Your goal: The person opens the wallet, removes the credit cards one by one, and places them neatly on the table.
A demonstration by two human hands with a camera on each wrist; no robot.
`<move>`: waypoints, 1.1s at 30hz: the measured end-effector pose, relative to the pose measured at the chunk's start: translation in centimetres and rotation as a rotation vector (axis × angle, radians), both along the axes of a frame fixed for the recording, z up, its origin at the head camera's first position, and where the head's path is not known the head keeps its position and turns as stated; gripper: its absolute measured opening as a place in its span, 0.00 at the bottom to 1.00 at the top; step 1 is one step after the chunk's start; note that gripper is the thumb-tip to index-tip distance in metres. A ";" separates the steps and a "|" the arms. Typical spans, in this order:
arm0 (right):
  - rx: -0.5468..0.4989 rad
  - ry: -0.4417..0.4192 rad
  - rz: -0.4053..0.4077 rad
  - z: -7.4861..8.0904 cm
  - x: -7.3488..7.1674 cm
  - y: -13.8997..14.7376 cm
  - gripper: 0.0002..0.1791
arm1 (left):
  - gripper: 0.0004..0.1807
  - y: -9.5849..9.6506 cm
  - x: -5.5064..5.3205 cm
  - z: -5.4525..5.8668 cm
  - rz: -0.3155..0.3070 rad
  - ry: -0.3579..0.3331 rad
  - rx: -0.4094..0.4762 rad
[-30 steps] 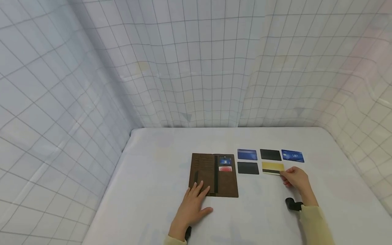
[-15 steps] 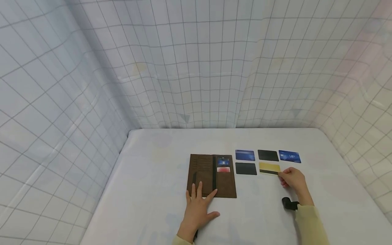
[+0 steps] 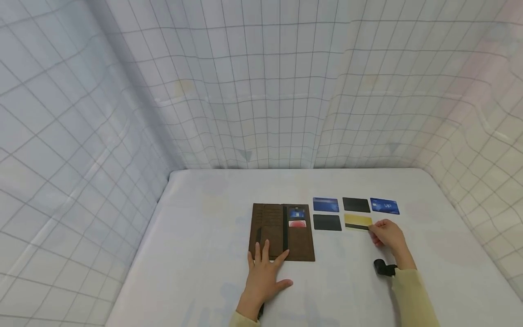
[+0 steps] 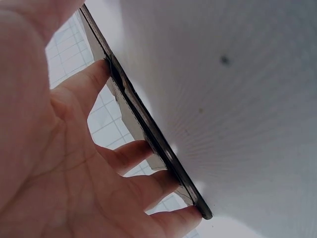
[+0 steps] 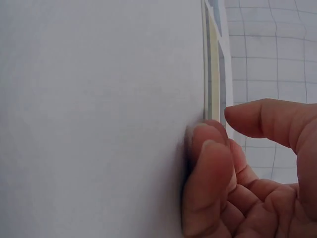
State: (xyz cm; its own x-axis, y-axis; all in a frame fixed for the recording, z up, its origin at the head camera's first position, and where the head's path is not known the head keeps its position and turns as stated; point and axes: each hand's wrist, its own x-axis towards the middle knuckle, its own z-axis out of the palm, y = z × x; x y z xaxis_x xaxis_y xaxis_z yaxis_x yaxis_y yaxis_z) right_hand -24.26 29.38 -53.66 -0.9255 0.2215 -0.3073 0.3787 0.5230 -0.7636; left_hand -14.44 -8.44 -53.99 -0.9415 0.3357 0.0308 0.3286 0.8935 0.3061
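Note:
A brown wallet (image 3: 300, 243) lies unfolded on the white table, with a blue card (image 3: 297, 213) and a red-and-white card (image 3: 297, 224) in its right-side slots. My left hand (image 3: 261, 279) rests with spread fingers on the wallet's lower edge; in the left wrist view the fingertips (image 4: 163, 183) touch the wallet's edge (image 4: 148, 124). To the right, my right hand (image 3: 389, 235) pinches the lower right corner of a yellow card (image 3: 358, 220) with a dark stripe, which lies flat. In the right wrist view curled fingers (image 5: 210, 173) reach the card's edge, the thumb close above.
Other cards lie in two rows right of the wallet: a blue card (image 3: 325, 205), a black card (image 3: 356, 205), a blue VIP card (image 3: 385, 206) and a lower black card (image 3: 327, 222). White gridded curtains (image 3: 253, 91) surround the table (image 3: 196, 227).
My left hand has shifted slightly right along the wallet's lower edge, its fingers spreading wider. My right hand stays at the yellow card's corner. The head view has shifted a little.

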 end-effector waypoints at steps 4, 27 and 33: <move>0.017 0.034 -0.003 0.2 -0.7 -0.3 0.19 | 0.42 0.1 0.0 0.0 0.001 -0.003 -0.007; 0.186 0.116 0.590 1.9 -10.7 -14.2 0.11 | 0.42 -0.4 -0.2 -0.1 -0.014 -0.024 0.004; 0.226 0.091 0.605 1.9 -11.0 -15.1 0.10 | 0.41 -0.4 0.0 0.1 -0.012 -0.015 0.000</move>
State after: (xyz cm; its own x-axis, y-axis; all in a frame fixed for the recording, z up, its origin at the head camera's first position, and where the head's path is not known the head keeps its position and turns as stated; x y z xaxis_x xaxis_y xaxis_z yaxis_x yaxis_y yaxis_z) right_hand -35.25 14.31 -51.80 -0.9269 -0.2971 -0.2291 -0.0940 0.7751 -0.6249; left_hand -14.46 -8.79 -53.94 -0.9376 0.3474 0.0172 0.3352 0.8894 0.3109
